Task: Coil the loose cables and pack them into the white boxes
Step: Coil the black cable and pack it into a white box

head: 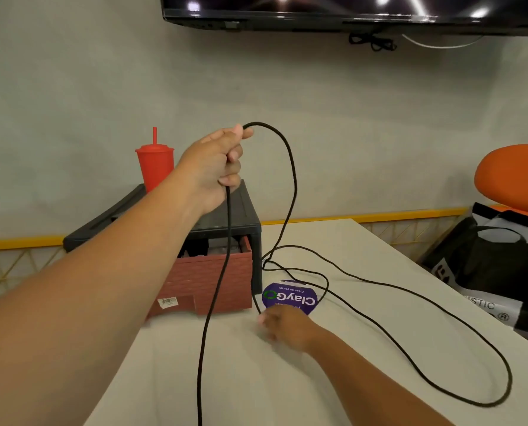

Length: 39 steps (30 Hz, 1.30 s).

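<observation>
1. Standing at the far left, a red cup (154, 167) sits on a black stand (244, 216), with a brick-red basket (207, 281) beneath.
2. The raised left hand (216, 167) has its fingers (233, 155) curled round the black cable (294, 179), which arcs down into loose loops on the white surface (256, 379).
3. The right hand (284, 329) is low beside a purple pack (290, 298). It is blurred, so whether its fingers hold anything cannot be told.

Soft, even indoor light fills the scene. Lamp reflections glare as white spots on the dark screen (349, 7). The right hand (284, 327) is motion-blurred, casting a faint shadow on the bench (272, 388); the left hand (216, 167) and black cable (295, 182) look sharp. Edges bow.
</observation>
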Each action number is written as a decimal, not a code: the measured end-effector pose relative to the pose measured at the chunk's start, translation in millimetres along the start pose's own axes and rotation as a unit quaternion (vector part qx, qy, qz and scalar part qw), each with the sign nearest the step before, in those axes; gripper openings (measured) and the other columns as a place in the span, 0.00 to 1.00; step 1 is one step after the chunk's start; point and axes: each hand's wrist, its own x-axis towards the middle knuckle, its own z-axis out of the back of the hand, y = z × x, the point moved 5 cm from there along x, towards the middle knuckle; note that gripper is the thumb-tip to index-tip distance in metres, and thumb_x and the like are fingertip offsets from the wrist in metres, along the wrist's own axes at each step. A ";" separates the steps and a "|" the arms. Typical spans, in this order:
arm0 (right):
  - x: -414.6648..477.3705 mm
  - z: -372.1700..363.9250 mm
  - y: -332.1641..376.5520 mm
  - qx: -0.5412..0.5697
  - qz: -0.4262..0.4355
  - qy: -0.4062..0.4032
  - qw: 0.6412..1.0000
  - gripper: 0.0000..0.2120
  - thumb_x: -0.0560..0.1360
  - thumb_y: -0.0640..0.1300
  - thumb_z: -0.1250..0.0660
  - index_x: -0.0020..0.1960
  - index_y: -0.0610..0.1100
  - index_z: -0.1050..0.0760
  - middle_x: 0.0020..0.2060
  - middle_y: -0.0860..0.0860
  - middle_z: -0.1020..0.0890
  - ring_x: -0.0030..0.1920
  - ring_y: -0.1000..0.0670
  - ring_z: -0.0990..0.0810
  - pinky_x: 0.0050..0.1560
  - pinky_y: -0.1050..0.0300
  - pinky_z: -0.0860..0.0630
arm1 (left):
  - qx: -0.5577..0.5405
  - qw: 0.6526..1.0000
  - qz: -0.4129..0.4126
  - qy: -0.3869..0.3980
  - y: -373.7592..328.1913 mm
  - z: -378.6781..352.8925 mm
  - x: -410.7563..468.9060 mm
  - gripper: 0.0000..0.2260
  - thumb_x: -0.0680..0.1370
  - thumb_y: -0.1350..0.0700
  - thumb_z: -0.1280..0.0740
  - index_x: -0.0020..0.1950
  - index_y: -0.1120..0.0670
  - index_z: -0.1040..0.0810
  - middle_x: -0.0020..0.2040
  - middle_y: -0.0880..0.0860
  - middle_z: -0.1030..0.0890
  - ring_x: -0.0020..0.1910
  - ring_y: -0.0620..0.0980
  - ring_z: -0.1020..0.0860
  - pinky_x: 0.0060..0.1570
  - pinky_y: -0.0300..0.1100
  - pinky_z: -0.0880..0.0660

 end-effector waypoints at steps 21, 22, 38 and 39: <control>-25.1 136.7 -100.3 -0.184 -0.189 -0.292 0.919 0.24 0.75 0.37 0.41 0.71 0.42 0.39 0.48 0.45 0.21 0.48 0.45 0.22 0.41 0.56 0.28 | -0.151 0.964 -0.042 -0.214 -11.7 139.5 -15.4 0.08 0.81 0.52 0.43 0.46 0.50 0.26 0.22 0.44 0.33 0.19 0.43 0.41 0.21 0.31 0.43; -23.5 132.0 -104.2 -0.219 -0.221 -0.242 0.919 0.20 0.75 0.37 0.42 0.67 0.41 0.34 0.50 0.45 0.22 0.50 0.45 0.23 0.45 0.56 0.27 | -0.147 0.965 -0.040 -0.213 -9.7 137.2 -15.7 0.08 0.81 0.53 0.43 0.46 0.50 0.26 0.22 0.44 0.33 0.19 0.43 0.41 0.21 0.31 0.43; -46.6 163.5 -86.4 -0.166 -0.033 -0.340 0.925 0.11 0.79 0.46 0.43 0.41 0.43 0.29 0.39 0.43 0.23 0.44 0.41 0.24 0.41 0.53 0.30 | -0.067 0.979 -0.024 -0.190 6.9 115.9 -21.5 0.10 0.82 0.53 0.43 0.45 0.51 0.26 0.22 0.43 0.33 0.18 0.41 0.40 0.19 0.31 0.43; -61.2 181.7 -80.9 -0.137 -0.027 -0.403 0.905 0.11 0.80 0.46 0.43 0.44 0.40 0.28 0.38 0.41 0.23 0.41 0.40 0.24 0.40 0.51 0.29 | -0.064 0.979 -0.024 -0.191 8.1 116.7 -21.7 0.10 0.82 0.53 0.43 0.45 0.51 0.26 0.21 0.43 0.33 0.18 0.41 0.40 0.20 0.31 0.43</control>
